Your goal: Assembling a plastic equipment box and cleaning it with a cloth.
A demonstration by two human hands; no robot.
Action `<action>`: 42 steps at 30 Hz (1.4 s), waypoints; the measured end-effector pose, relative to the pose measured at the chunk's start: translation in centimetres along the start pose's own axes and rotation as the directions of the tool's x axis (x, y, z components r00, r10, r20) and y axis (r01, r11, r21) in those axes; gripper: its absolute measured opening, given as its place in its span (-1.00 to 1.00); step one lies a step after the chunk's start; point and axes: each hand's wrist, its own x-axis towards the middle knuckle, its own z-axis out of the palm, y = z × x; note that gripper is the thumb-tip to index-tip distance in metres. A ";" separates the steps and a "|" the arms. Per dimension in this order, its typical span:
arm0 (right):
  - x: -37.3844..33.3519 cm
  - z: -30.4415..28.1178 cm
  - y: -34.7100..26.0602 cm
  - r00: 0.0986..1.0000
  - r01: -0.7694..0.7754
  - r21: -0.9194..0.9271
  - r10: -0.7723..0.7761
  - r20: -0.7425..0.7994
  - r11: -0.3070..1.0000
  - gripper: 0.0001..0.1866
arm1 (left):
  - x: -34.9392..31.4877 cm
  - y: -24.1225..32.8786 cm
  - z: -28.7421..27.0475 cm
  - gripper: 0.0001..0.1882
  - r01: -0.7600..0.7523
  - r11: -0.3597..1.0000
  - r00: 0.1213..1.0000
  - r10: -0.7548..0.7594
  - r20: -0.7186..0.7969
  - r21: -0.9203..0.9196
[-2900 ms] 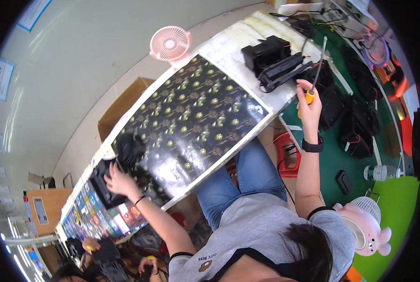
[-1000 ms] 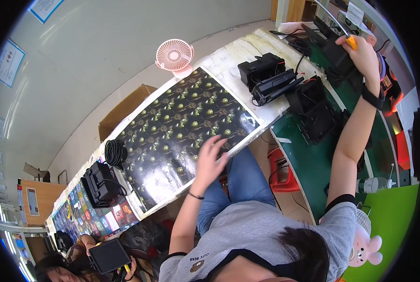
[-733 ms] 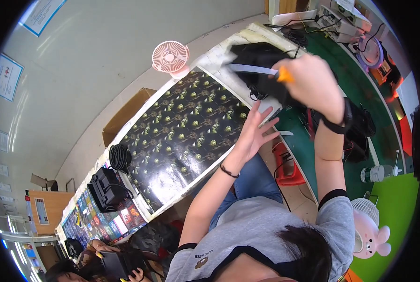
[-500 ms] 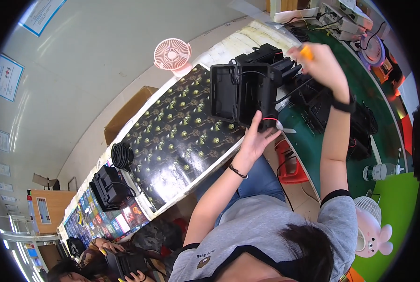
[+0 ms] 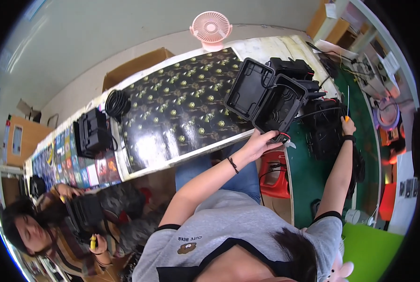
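An open black plastic case (image 5: 281, 107) stands at the table's near edge, its lid (image 5: 247, 90) swung out to the left. My left hand (image 5: 260, 146) grips its near side, thumb and fingers closed round the corner, beside a short red wire (image 5: 283, 136). A black cable (image 5: 319, 113) runs from the case to the right. Over the green bench, my right hand (image 5: 348, 128) is closed on a screwdriver (image 5: 346, 119) with an orange-yellow handle and a thin shaft pointing away from me. More black cases (image 5: 323, 136) lie just left of that hand.
A pink fan (image 5: 211, 29) stands behind the dark patterned mat (image 5: 172, 122). Leftward are a coiled black cable (image 5: 117, 104) and another black case (image 5: 94, 133). Below the table edge is a red plastic stool (image 5: 274, 176). At lower left, a co-worker holds a black case (image 5: 83, 214).
My right hand has moved right and nearer, away from the open case to the green bench, carrying the screwdriver. My left hand stays on the case, now tilted. The whole view has turned.
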 end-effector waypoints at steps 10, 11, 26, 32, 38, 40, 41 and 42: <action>-6.5 -15.0 -9.0 0.762 0.112 0.560 0.290 -0.579 0.821 -0.41 | -5.9 2.2 -1.2 -0.44 -0.158 0.928 0.961 0.223 -0.164 0.336; -7.9 -17.2 -10.8 0.768 0.238 0.637 0.259 -0.586 0.733 -0.42 | -6.7 3.4 -1.8 -0.38 -0.197 0.873 0.940 0.297 -0.166 0.447; -32.4 -20.1 -41.3 0.726 0.669 0.684 -0.451 -0.519 0.290 -0.67 | -23.9 13.6 -10.2 -0.39 0.130 0.362 0.686 0.639 -0.347 0.923; -36.6 -16.4 -43.2 0.625 0.750 0.502 -0.708 -0.328 0.429 -0.63 | -25.1 12.9 -11.2 -0.45 -0.034 0.502 0.572 0.719 -0.395 0.864; -40.4 -17.4 -43.8 0.667 0.043 0.928 -0.702 0.249 0.370 -0.66 | -24.7 12.6 -8.8 -0.58 0.305 -0.130 0.446 0.895 -0.021 0.943; -41.7 -17.7 -44.2 0.606 -0.072 0.949 -0.742 0.287 0.308 -0.66 | -24.8 13.2 -8.2 -0.57 0.349 -0.321 0.436 0.887 0.151 0.881; -42.2 -17.7 -44.4 0.592 0.003 0.963 -0.777 0.217 0.271 -0.66 | -24.8 13.8 -8.0 -0.52 0.327 -0.360 0.459 0.869 0.186 0.874; -42.8 -17.6 -44.5 0.577 -0.054 0.966 -0.781 0.238 0.254 -0.65 | -24.6 14.5 -8.0 -0.50 0.328 -0.382 0.493 0.849 0.189 0.864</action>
